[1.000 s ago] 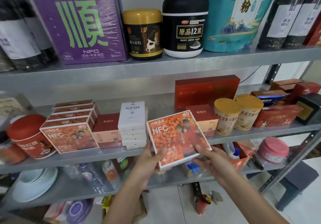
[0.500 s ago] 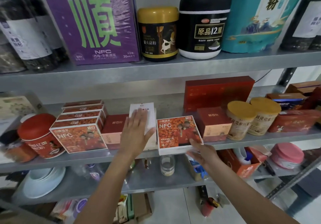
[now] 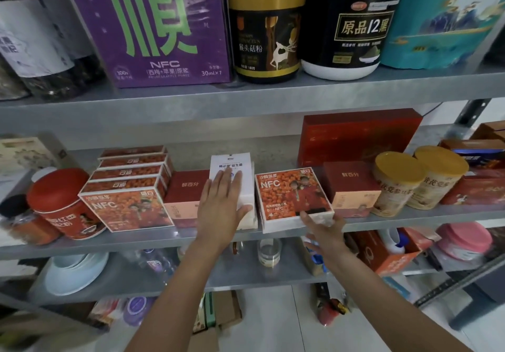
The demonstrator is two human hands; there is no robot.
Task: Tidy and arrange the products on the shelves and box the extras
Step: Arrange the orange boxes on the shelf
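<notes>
Flat-palmed, both hands press, gripping nothing: left hand (image 3: pixel 221 204) on white probiotic boxes (image 3: pixel 232 164), right hand (image 3: pixel 323 227) at orange NFC box (image 3: pixel 293 197) corner
It stands at middle shelf (image 3: pixel 410 216) front edge, likely being squared into the row

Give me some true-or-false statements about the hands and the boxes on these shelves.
1. The left hand lies flat on the white boxes. True.
2. The right hand holds the orange NFC box in mid-air. False: the box stands on the middle shelf; the hand only touches its lower corner.
3. The purple box stands on the upper shelf beside a gold-lidded jar. True.
4. The white boxes stand right of the orange NFC box. False: they stand on its left.
</notes>
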